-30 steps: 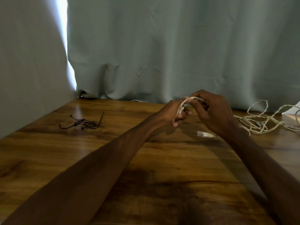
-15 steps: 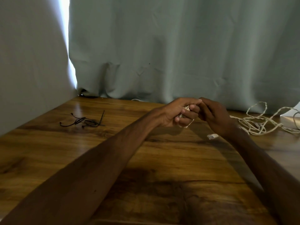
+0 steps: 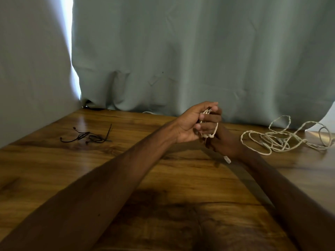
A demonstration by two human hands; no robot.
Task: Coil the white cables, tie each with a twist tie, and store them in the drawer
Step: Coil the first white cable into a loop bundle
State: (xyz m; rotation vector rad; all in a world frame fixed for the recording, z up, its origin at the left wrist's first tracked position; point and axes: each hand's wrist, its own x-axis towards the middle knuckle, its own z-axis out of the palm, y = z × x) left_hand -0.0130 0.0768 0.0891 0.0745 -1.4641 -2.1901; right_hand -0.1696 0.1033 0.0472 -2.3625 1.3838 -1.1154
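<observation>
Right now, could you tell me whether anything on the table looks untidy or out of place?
Yes: a loose tangle of white cable sprawls uncoiled on the wooden table at the right, while the black twist ties lie scattered far left.

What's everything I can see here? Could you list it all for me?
coiled cable: one, white, gripped between both hands, its plug end hanging below
loose cables: a tangle, count unclear, white, on the table at right
twist ties: a small bunch, black, on the table at left
table: one, brown wood
curtain: pale grey-green, behind the table
left hand: closed around the coil
right hand: behind the coil, mostly hidden
</observation>
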